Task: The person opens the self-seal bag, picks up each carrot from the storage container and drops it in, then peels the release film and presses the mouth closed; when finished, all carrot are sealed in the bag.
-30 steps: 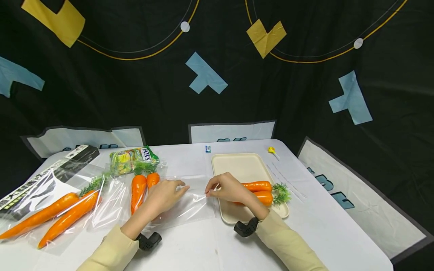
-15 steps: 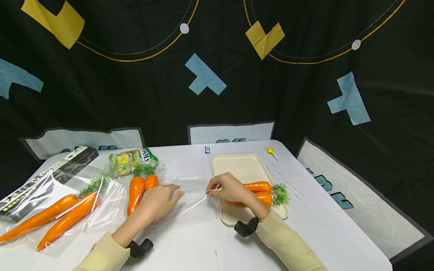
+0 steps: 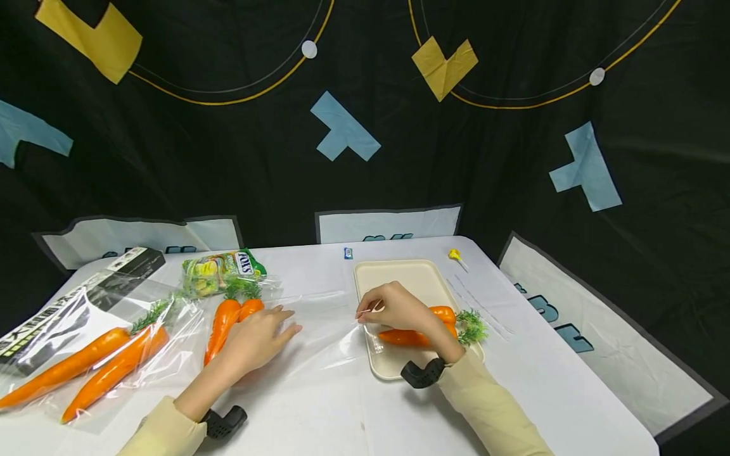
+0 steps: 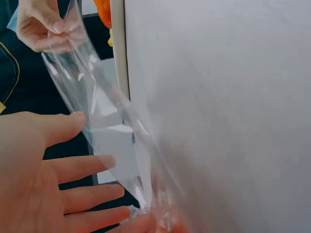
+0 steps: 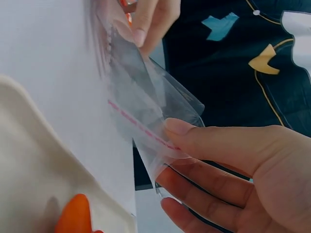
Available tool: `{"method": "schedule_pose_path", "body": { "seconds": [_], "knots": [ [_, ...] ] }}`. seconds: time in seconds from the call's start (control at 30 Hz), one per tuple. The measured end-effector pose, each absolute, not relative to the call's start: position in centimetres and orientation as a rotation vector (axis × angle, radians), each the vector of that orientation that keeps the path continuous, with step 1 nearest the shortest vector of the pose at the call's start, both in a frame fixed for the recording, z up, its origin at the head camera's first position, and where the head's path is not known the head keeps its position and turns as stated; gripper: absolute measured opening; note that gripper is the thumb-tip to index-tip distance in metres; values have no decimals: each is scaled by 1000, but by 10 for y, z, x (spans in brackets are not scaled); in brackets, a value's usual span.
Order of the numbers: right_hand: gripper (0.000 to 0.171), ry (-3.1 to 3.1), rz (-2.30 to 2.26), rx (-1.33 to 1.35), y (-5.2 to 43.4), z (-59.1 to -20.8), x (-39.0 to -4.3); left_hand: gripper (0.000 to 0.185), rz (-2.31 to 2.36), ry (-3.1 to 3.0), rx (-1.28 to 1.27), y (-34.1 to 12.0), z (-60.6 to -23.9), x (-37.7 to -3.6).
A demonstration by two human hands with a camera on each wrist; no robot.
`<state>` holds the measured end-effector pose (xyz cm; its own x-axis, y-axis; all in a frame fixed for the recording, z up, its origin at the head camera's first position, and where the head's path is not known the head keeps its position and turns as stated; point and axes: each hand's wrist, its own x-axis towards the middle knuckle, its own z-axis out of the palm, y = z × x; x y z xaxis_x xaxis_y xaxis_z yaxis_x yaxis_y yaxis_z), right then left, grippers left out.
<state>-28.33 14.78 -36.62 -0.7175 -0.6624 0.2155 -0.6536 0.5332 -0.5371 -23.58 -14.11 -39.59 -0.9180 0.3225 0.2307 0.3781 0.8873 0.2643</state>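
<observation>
My right hand (image 3: 396,310) pinches the edge of a clear plastic bag (image 3: 319,316) between thumb and fingers, above the left side of a cream tray (image 3: 393,272). A pink strip (image 5: 141,125) runs near the bag's mouth in the right wrist view. My left hand (image 3: 256,339) lies over the bag's other end, fingers spread and nearly straight along the film (image 4: 104,131). Two carrots with green tops (image 3: 224,320) lie beside it, partly hidden by that hand. On the tray, partly behind my right forearm, are more carrots (image 3: 405,337) with green tops (image 3: 471,326).
Two bagged carrots (image 3: 114,373) lie at left, partly over a black and white package (image 3: 137,261). Behind them is a green FOX'S bag (image 3: 219,269). A yellow-topped tool (image 3: 455,254), thin clear strips (image 3: 481,304) and a small blue packet (image 3: 348,253) lie farther back.
My left hand has moved left and slightly down, and the two carrots beside it have shifted left. My right hand, still pinching the bag, has risen slightly and moved a little right.
</observation>
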Motion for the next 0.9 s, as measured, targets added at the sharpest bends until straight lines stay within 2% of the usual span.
{"method": "schedule_pose_path", "body": {
  "seconds": [0.23, 0.6, 0.9],
  "knots": [
    [5, 2759, -952, -1160, 161, -357, -285, 54, -449, -2884, -532, -144, -394, -234],
    [3, 2847, -1019, -1042, 190, -339, -285, 56, -468, -2905, -514, -146, -393, -232],
    [3, 2923, -1017, -1058, 213, -329, -278, 56, -484, -2890, -539, -143, -390, -234]
  ]
}}
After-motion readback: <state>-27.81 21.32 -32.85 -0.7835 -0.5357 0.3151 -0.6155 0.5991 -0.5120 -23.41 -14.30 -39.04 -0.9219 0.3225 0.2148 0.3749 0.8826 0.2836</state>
